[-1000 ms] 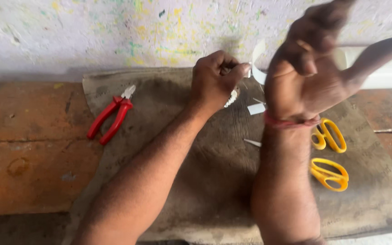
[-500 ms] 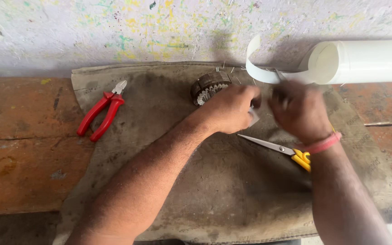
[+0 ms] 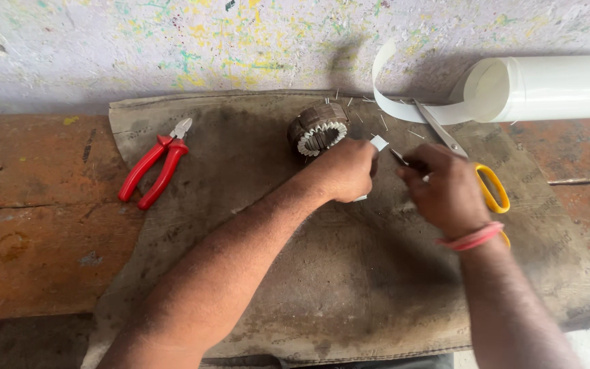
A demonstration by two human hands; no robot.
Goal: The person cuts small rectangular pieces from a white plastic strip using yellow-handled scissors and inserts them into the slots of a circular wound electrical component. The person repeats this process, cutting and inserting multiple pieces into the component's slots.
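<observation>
My left hand (image 3: 345, 169) is closed around a small white paper strip (image 3: 379, 142), just in front of a round ribbed motor stator (image 3: 317, 128) with white slot liners. My right hand (image 3: 446, 189) pinches a thin metal piece (image 3: 399, 157) next to that strip. Under and behind my right hand lie scissors with yellow handles (image 3: 492, 186), blades pointing up-left. Both hands work over a worn brown cloth (image 3: 261, 273).
Red-handled pliers (image 3: 155, 166) lie on the cloth's left side. A white roll of sheet material (image 3: 548, 87) with a curling loose end rests against the paint-speckled wall. Small pins are scattered near the stator. The cloth sits on a rusty brown surface (image 3: 29, 225).
My right hand came down from in front of the camera to the cloth. Both hands now meet by the stator, which has come into view, and the view has shifted.
</observation>
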